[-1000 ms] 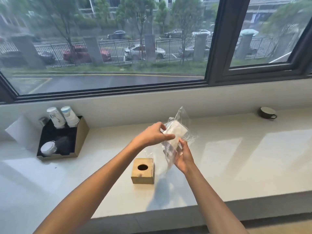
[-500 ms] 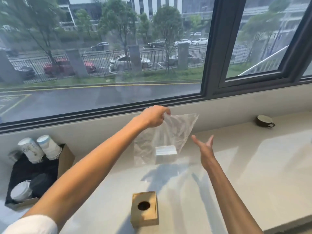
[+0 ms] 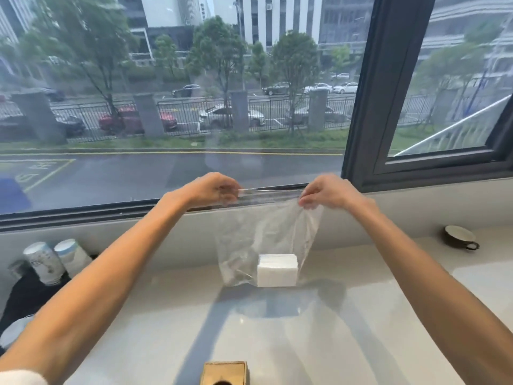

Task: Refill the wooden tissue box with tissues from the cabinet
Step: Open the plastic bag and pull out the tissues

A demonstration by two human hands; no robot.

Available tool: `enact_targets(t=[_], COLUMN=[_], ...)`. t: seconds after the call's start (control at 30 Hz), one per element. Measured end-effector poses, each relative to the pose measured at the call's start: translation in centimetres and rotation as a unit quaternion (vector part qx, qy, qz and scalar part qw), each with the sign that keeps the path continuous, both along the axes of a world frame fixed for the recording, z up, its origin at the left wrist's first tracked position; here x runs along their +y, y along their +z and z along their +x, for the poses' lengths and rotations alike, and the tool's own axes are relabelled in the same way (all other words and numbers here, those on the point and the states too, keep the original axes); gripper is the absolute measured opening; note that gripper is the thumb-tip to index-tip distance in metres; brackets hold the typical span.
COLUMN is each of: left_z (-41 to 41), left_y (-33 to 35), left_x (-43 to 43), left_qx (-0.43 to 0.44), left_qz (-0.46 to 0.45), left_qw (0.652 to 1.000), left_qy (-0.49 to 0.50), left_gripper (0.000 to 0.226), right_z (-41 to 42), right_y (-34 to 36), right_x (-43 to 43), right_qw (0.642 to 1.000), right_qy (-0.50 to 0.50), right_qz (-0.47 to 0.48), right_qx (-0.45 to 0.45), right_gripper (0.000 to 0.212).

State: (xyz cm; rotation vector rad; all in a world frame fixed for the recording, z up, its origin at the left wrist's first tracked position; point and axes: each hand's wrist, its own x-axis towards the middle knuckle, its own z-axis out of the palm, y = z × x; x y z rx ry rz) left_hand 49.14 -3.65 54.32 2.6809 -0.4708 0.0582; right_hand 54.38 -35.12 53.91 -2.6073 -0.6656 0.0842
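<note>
Above the worktop point(image 3: 361, 315), at twelve o'clock from the wooden tissue box point(image 3: 224, 372), a clear plastic bag point(image 3: 266, 234) hangs stretched between both hands. The left hand point(image 3: 213, 190) and the right hand point(image 3: 324, 191) each pinch a top corner with curled fingers, at ten and two o'clock from the white tissue stack point(image 3: 277, 270) in the bag's bottom. The film looks thin, limp and slippery. The stack looks light and soft, likely best lifted by its sides through the mouth.

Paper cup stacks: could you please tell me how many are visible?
2, far left: the patterned stack and the blue-banded stack beside it. The left arm may hide more.
</note>
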Motion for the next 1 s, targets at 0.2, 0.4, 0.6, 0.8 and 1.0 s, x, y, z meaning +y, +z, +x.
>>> enact_targets(t=[0.2, 0.4, 0.6, 0.8, 1.0], left_z=[1.2, 1.9, 2.6, 3.5, 3.0], left_y=[1.1, 9.3, 7.8, 8.3, 9.7], left_x=[0.7, -0.2, -1.9, -1.8, -3.1], left_qx=[-0.031, -0.154, -0.133, -0.109, -0.103], left_qz=[-0.143, -0.211, -0.223, -0.21, -0.274], left_qw=[0.988, 0.965, 0.965, 0.971, 0.956], left_qy=[0.049, 0.019, 0.018, 0.022, 0.028], left_gripper=[0.017, 0.028, 0.029, 0.016, 0.01], right_z=[3.2, 4.1, 6.1, 7.0, 6.9], right_y=[5.0, 10.8, 10.4, 9.2, 10.1], right_x=[-2.8, -5.9, -6.8, -7.2, -7.4], right_qw=[0.99, 0.976, 0.99, 0.989, 0.99], right_qy=[0.018, 0.025, 0.024, 0.025, -0.038], right_qz=[-0.096, 0.008, 0.091, 0.139, 0.106], right_qx=[-0.102, -0.214, -0.102, -0.03, -0.079], right_gripper=[0.017, 0.023, 0.012, 0.014, 0.027])
